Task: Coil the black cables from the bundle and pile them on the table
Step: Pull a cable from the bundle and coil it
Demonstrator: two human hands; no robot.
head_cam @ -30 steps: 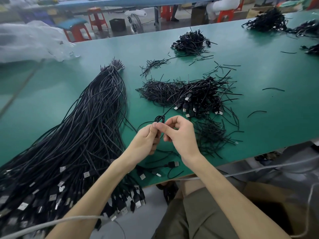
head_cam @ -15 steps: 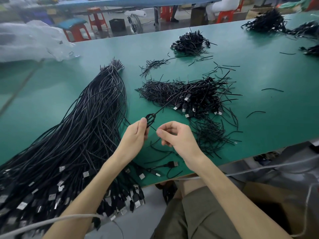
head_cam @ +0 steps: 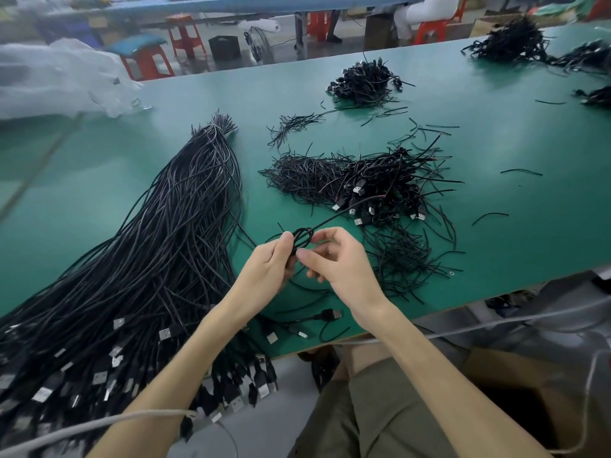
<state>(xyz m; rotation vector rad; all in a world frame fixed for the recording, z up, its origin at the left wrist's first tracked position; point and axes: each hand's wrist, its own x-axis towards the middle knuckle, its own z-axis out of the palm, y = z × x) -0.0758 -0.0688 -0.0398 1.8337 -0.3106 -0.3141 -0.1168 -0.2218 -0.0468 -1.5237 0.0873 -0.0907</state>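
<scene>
A long bundle of straight black cables (head_cam: 158, 246) lies on the left of the green table (head_cam: 496, 143), its USB plugs hanging over the near edge. My left hand (head_cam: 267, 269) grips a small coil of black cable (head_cam: 302, 238) between thumb and fingers. My right hand (head_cam: 337, 259) pinches the same cable just beside the coil. The cable's free end runs up and right toward a pile of coiled cables (head_cam: 380, 190) in the middle of the table.
A heap of short black ties (head_cam: 403, 259) lies to the right of my hands. More coiled piles sit farther back (head_cam: 367, 82) and at the far right (head_cam: 509, 44). A loose USB cable (head_cam: 325, 315) lies near the table edge. A clear plastic bag (head_cam: 56, 81) sits back left.
My two hands came apart half a second ago, then closed together again. The coil in my left hand has grown by a loop.
</scene>
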